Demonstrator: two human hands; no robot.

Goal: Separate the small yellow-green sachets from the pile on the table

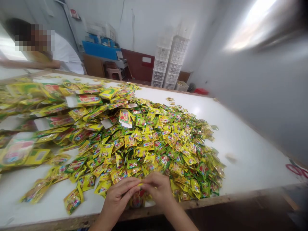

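At the table's front edge, my left hand (122, 192) and my right hand (157, 188) meet with their fingertips pinched together. Between them is a small yellow printed carton (136, 200), held at its top edge; the fingers cover much of it. Just beyond both hands spreads a large heap of small yellow and green candy packets (154, 141). To the left lie many flat yellow cartons (89, 100), several with white end flaps standing out.
A white table (243, 144) with a wooden rim carries everything. Red-handled scissors (295, 169) lie at the right edge. Behind stand stacked white crates (176, 54), a blue bench (101, 50) and a stool (113, 71). Another person (64, 51) sits at the far left.
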